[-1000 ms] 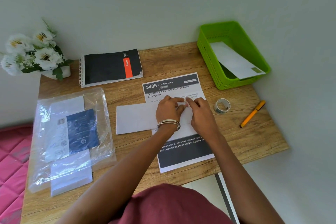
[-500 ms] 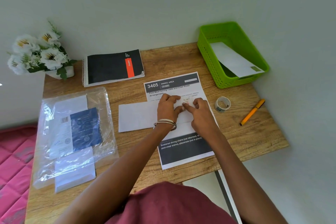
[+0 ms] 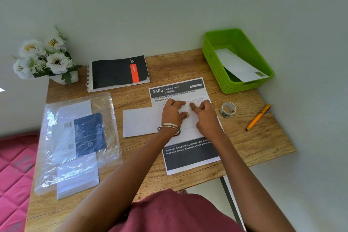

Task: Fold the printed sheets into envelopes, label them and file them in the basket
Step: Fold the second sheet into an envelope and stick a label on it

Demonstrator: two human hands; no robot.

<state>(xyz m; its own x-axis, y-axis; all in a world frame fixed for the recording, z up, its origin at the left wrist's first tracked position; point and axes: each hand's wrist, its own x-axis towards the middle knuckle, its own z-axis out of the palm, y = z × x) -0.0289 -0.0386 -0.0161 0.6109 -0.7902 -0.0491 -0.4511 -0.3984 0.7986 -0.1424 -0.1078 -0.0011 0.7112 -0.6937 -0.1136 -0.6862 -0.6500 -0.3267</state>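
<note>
Near the table's [image 3: 244, 137] middle, the left hand [image 3: 172, 114] presses the white envelope [image 3: 141, 122] flat on the printed sheet [image 3: 190, 156]; the right hand [image 3: 206, 118] presses it with one straight finger.

On the wooden table [image 3: 244, 137] a white envelope [image 3: 141, 122] lies crosswise over a printed sheet [image 3: 188, 156] headed "3405 Dining Area". Both hands rest on the envelope: the left hand [image 3: 172, 114], bangles at its wrist, has its fingers bent down onto the paper, and the right hand [image 3: 206, 118] presses with its forefinger stretched out, the tips nearly meeting. To the right sit a roll of tape [image 3: 227, 109] and an orange pen [image 3: 258, 117]. A green basket [image 3: 216, 66] at the far corner holds one labelled envelope [image 3: 239, 66]. On the left are a plastic bag of envelopes [image 3: 79, 143], a spiral notebook [image 3: 116, 72] and white flowers [image 3: 43, 58].
</note>
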